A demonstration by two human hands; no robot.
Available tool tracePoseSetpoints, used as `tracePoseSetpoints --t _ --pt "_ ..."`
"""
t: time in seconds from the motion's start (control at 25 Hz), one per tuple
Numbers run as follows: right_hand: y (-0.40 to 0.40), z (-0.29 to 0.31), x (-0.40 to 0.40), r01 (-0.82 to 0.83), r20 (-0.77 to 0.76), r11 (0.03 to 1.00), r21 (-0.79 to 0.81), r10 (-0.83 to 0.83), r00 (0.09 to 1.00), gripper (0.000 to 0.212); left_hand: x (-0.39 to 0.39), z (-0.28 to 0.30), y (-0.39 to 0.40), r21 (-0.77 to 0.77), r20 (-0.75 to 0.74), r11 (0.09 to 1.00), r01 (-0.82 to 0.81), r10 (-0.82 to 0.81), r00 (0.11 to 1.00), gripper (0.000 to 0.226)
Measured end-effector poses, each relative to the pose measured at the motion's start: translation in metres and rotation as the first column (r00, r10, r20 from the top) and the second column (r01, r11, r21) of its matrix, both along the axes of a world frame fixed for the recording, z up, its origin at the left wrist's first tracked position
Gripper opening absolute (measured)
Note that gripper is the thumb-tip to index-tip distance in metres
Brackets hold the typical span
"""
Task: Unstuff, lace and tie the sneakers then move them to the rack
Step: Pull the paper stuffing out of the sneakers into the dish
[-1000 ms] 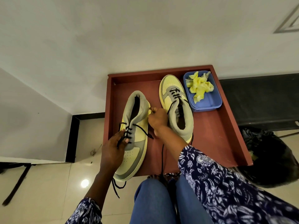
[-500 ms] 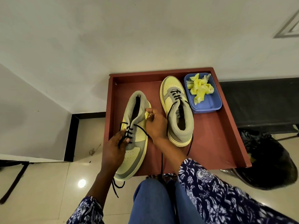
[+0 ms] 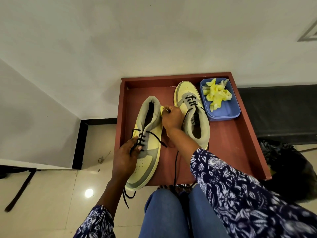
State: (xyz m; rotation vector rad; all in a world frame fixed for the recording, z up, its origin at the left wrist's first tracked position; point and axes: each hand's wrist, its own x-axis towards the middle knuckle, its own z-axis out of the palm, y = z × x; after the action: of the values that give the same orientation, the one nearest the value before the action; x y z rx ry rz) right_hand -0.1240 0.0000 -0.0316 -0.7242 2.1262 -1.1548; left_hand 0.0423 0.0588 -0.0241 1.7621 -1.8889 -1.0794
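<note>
Between the two hands lies the near sneaker [image 3: 145,143], toe pointing back toward the person and hanging over the front edge of the red-brown tray [image 3: 240,143]. The left hand [image 3: 126,156] grips this sneaker at the laced part, fingers curled over the black lace [image 3: 142,137] and the side of the shoe. The right hand [image 3: 171,117] is further out, beside the grey collar of the same sneaker, its fingertips pinching a small scrap of yellow stuffing [image 3: 162,109] just at the collar's edge. The hands are apart, one at each end of the shoe's opening. One loose lace end runs across the shoe's side toward the right wrist, and another dangles below the toe, over the pale floor tiles [image 3: 51,194].

Just beyond the right hand, touching or nearly touching it, stands the second sneaker [image 3: 193,115], toe pointing away, laced low on the front, its own black lace trailing down under the right forearm and off the tray. Farther right of that shoe sits a blue tub [image 3: 229,110] holding crumpled yellow stuffing [image 3: 216,96]. Below the hands are the person's knees in blue jeans [image 3: 164,213], and both arms wear dark floral sleeves [image 3: 240,186]. Off past the tray's right side lies a black bag [image 3: 288,169] on the floor, and a white wall [image 3: 154,40] rises behind the tray.
</note>
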Motion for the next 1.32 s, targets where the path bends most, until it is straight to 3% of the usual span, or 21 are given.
tracePoseSetpoints --t 0.12,0.28,0.52,0.72,0.88,1.16,1.32 --pt "-0.015 0.008 -0.007 -0.055 -0.026 0.992 0.111 0.059 0.998 0.019 0.000 -0.001 -0.001 0.004 0.007 1.000 0.008 -0.008 1.000 0.039" --pt "-0.002 0.007 0.001 -0.127 0.007 0.990 0.058 0.127 0.992 0.026 0.001 -0.003 -0.001 -0.012 0.008 1.000 0.014 -0.014 1.000 0.039" --pt "0.023 -0.006 0.020 -0.066 0.038 0.998 0.014 0.066 0.997 0.040 0.002 -0.008 -0.003 0.018 -0.027 1.000 0.008 -0.007 1.000 0.039" --pt "0.059 -0.007 0.033 -0.100 -0.041 0.994 -0.037 0.098 0.994 0.036 0.002 -0.010 -0.002 0.007 -0.016 1.000 0.006 -0.006 1.000 0.039" --pt "0.071 -0.018 0.036 -0.088 0.081 0.990 -0.106 0.097 0.992 0.027 0.001 -0.008 -0.002 -0.005 -0.011 1.000 0.011 -0.011 1.000 0.039" --pt "0.038 -0.022 0.019 0.033 0.150 0.999 -0.024 -0.029 0.988 0.026 0.003 -0.007 -0.001 -0.010 -0.044 1.000 0.005 -0.005 0.999 0.039" --pt "0.014 -0.013 0.008 0.018 0.089 1.000 0.012 -0.019 0.996 0.025 0.003 -0.009 -0.002 -0.014 -0.025 1.000 0.006 -0.007 1.000 0.039"
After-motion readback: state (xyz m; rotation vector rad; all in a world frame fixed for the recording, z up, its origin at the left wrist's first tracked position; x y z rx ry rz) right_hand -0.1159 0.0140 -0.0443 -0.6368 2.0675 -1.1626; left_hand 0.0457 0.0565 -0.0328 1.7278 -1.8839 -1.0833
